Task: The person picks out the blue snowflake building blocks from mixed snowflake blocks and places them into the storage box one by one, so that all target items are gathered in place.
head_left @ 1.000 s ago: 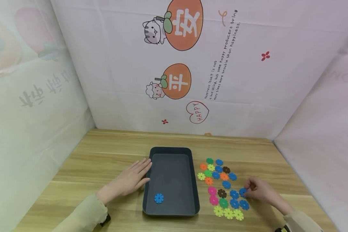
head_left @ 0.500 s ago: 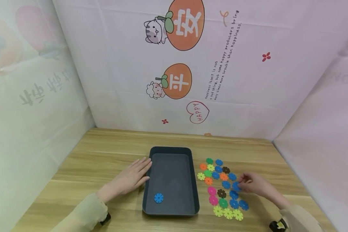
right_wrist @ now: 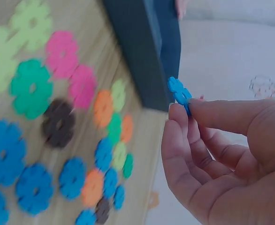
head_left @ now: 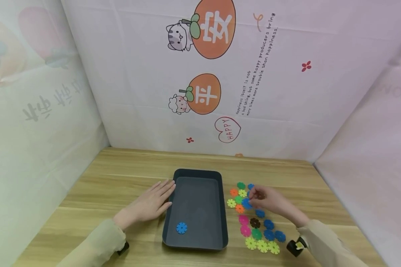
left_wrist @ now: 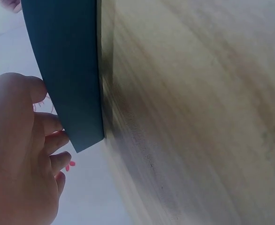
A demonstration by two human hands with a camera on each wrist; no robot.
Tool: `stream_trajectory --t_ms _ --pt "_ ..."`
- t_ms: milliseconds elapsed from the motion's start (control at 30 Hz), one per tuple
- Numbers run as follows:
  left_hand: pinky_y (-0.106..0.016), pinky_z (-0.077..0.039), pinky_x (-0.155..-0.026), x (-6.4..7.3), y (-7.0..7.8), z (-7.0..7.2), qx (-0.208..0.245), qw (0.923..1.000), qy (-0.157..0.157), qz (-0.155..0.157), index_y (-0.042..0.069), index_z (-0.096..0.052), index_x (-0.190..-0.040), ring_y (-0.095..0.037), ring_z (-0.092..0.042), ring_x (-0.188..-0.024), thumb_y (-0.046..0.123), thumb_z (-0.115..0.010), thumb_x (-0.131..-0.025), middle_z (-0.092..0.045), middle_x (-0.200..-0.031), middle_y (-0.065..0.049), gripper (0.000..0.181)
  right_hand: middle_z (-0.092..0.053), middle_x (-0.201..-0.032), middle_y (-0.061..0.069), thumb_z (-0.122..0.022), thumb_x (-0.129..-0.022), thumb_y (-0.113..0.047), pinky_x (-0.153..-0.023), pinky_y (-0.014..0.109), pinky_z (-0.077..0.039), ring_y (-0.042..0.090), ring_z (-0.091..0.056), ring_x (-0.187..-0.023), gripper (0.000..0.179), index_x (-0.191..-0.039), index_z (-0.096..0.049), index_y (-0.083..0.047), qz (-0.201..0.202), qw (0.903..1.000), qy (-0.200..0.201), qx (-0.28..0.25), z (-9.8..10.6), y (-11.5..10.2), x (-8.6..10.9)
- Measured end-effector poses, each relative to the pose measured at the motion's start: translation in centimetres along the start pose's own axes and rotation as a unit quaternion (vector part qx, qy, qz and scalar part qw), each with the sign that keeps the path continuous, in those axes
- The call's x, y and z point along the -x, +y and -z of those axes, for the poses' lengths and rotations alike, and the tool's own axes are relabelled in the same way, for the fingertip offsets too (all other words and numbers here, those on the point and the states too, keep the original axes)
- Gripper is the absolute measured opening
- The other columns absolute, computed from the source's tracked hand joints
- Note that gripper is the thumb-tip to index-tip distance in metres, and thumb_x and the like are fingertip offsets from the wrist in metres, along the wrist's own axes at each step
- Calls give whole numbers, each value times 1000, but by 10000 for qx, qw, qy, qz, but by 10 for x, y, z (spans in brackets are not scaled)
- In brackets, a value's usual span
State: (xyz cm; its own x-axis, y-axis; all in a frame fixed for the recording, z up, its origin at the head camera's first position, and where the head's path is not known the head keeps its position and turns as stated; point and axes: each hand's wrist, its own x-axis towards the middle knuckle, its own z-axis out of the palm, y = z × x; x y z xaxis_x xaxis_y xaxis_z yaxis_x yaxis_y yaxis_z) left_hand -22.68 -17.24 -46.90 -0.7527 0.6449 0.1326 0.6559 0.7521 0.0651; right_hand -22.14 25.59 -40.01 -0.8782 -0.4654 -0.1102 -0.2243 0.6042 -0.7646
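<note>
My right hand [head_left: 274,202] pinches a blue plastic snowflake disc [right_wrist: 178,91] between thumb and index finger. In the right wrist view it is held on edge, raised over the table. Beneath and around that hand lie loose snowflake discs, among them a dark brown one [right_wrist: 58,123] and a pink one [head_left: 245,230]. A dark grey rectangular tray [head_left: 197,207] stands to their left, with one blue disc [head_left: 182,228] near its front left corner. My left hand [head_left: 150,202] rests on the tray's left rim, fingers extended; the left wrist view shows its fingertips at the tray wall [left_wrist: 67,61].
Right of the tray, the discs spread in two loose groups, with yellow-green discs [head_left: 262,245] nearest the front. The wood-grain table [head_left: 120,163] ends at a printed white cloth backdrop [head_left: 137,92], and more cloth hangs on both sides.
My right hand has picked the blue disc up from the right side of the group and carried it leftward and away from me, toward the tray. My left hand stays on the rim.
</note>
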Motion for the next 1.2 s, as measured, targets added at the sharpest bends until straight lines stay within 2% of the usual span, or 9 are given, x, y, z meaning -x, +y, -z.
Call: stream_trajectory --t_ms 233,300,433,533,700,833,1200 --pt "-51 -28 -123 0 2 1 -54 10000 -25 47 2 -35 -153 -35 -29 -151 36 -45 -105 -33 -161 -16 60 -66 -96 13 -65 -95 -13 -70 32 -61 25 -69 -85 14 -100 -62 0 137 9994 -274 -134 -13 -24 -23" --pt "-51 -29 -123 0 2 1 -97 9999 -5 47 3 -35 -153 -35 -29 -151 37 -45 -105 -33 -161 -16 60 -67 -95 14 -66 -95 -11 -69 31 -61 22 -68 -83 14 -100 -62 2 258 9991 -320 -133 -19 -29 -30" --pt "-51 -29 -123 0 2 1 -149 9999 14 37 3 -36 -153 -35 -30 -151 38 -45 -105 -34 -161 -16 61 -66 -91 15 -65 -95 -7 -72 40 -63 29 -71 -79 11 -99 -62 3 532 9973 -497 -129 -34 -37 -43" --pt "-50 -29 -123 1 2 2 -160 9999 9 45 3 -36 -153 -35 -30 -151 39 -45 -105 -34 -161 -16 61 -67 -88 16 -64 -94 -5 -70 39 -63 32 -71 -78 8 -97 -62 2 674 9953 -692 -51 -48 -43 -53" --pt "-51 -29 -123 1 2 3 -125 9999 -5 56 2 -36 -153 -35 -30 -151 38 -45 -105 -33 -161 -16 61 -69 -84 14 -67 -91 -2 -67 31 -62 29 -71 -74 5 -93 -63 0 665 9936 -909 71 -70 -53 -71" --pt "-51 -29 -123 1 3 5 -43 9999 -64 83 2 -35 -153 -35 -29 -151 38 -47 -104 -32 -161 -17 62 -71 -83 13 -68 -90 0 -66 32 -63 25 -72 -73 4 -91 -64 0 551 9933 -996 210 -85 -62 -83" --pt "-51 -28 -123 0 1 5 42 9998 -148 135 1 -34 -153 -35 -28 -151 40 -48 -103 -30 -162 -17 65 -73 -81 13 -68 -88 3 -64 33 -63 26 -72 -73 2 -88 -67 1 644 9881 -1294 534 -113 -78 -105"
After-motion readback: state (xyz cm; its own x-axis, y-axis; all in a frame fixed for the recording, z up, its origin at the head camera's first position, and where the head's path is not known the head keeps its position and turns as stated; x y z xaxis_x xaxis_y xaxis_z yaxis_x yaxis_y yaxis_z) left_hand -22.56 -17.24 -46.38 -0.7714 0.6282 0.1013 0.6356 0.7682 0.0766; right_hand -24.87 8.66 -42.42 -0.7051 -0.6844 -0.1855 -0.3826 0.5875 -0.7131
